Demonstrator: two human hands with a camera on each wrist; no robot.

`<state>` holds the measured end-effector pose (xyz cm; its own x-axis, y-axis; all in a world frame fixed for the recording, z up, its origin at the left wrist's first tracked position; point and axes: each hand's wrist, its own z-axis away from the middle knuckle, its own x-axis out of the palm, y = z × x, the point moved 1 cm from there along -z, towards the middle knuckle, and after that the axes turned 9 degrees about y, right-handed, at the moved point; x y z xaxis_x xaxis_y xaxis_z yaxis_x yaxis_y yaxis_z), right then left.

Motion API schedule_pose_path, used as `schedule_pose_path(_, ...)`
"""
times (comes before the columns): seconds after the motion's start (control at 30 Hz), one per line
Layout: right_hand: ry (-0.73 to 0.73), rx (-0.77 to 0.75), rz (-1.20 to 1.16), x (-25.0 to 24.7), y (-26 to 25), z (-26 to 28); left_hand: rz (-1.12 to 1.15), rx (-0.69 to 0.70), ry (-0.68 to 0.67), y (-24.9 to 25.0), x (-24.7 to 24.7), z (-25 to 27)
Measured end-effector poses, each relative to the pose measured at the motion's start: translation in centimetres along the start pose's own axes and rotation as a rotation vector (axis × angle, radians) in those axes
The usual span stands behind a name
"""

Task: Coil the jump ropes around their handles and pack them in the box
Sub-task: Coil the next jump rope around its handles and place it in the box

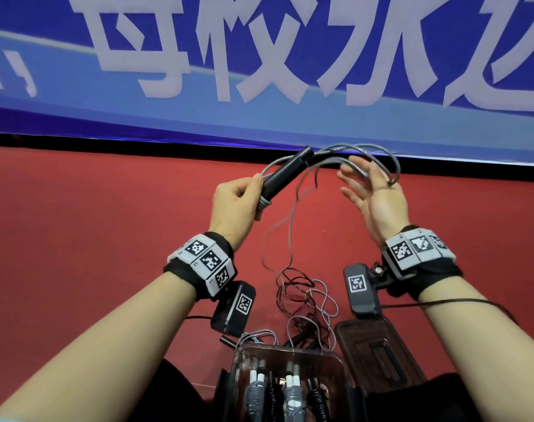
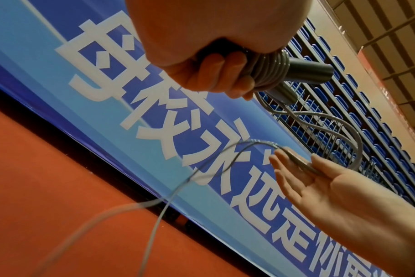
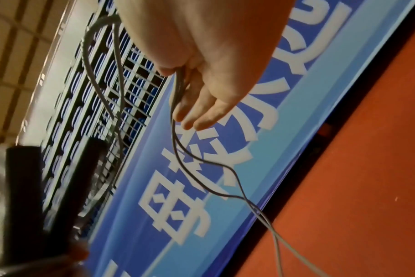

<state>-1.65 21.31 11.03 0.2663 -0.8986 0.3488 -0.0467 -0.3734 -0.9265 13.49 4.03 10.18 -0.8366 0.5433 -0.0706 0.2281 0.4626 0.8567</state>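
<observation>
My left hand (image 1: 244, 196) grips a pair of black jump rope handles (image 1: 285, 175) held slanting up to the right. Several turns of grey cord (image 2: 270, 69) are wound round them just beyond my left fingers (image 2: 216, 73). From there the cord (image 1: 378, 150) loops over my right hand (image 1: 372, 196), which is raised with straight, spread fingers. The cord lies along those fingers (image 3: 201, 105) and passes by the thumb. Its slack (image 1: 290, 239) hangs down to the red floor. A clear box (image 1: 290, 350) by my knees holds several coiled ropes (image 1: 290, 391).
Loose dark and grey ropes (image 1: 302, 296) lie tangled on the red floor just beyond the box. A dark transparent lid (image 1: 378, 354) lies to the right of the box. A blue banner (image 1: 259, 56) closes off the far side.
</observation>
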Motion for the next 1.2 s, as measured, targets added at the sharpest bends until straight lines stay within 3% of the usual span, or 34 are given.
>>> schedule_pose_path(0.1,-0.047,0.017,-0.033,0.7,-0.1,0.9,0.0,0.007,0.005,0.0,0.2,0.0)
schedule_pose_path(0.33,0.026,-0.041,-0.044,0.9,-0.5,0.8,-0.033,0.009,-0.072,0.0,0.6,0.5)
schedule_pose_path(0.43,0.082,-0.052,0.114,0.3,0.4,0.5,-0.055,0.007,-0.081,-0.2,0.4,0.5)
schedule_pose_path(0.57,0.122,-0.077,0.563,-1.1,1.9,0.0,-0.083,-0.005,-0.083,-0.5,0.4,0.5)
schedule_pose_path(0.7,0.117,0.036,0.637,-1.7,2.7,-0.3,-0.106,-0.016,-0.097,-0.4,0.3,0.7)
schedule_pose_path(0.8,0.04,-0.008,0.62,-1.2,2.7,0.0,-0.135,-0.034,-0.152,-0.3,0.4,0.9)
schedule_pose_path(0.93,-0.243,-0.088,0.587,0.2,2.5,1.8,-0.075,-0.137,-0.291,0.6,0.9,1.4)
schedule_pose_path(1.03,-0.422,-0.077,0.582,1.2,2.4,2.9,-0.037,-0.201,-0.313,1.4,1.2,1.7)
schedule_pose_path(1.2,-0.436,0.066,0.478,2.3,2.8,3.7,-0.034,-0.236,-0.27,1.7,1.0,1.6)
